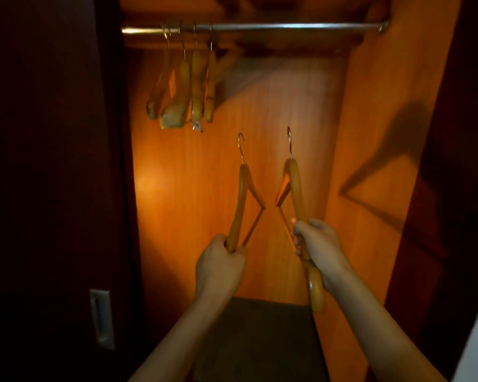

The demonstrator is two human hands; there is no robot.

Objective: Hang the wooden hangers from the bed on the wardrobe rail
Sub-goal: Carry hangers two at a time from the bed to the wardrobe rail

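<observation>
I face an open wardrobe with a metal rail (287,26) across its top. Several wooden hangers (188,86) hang bunched at the rail's left end. My left hand (220,260) grips the lower end of one wooden hanger (242,194), held upright with its metal hook pointing up. My right hand (316,238) grips a second wooden hanger (294,186) the same way, its lower shoulder sticking out below my fist. Both held hangers are well below the rail, side by side, not touching.
A dark sliding door (47,188) with a metal recessed handle (102,318) stands at the left. The wardrobe's orange side wall (375,133) is at the right, a dark frame beyond it. A dark box or shelf top (254,340) lies at the bottom. The rail's right stretch is bare.
</observation>
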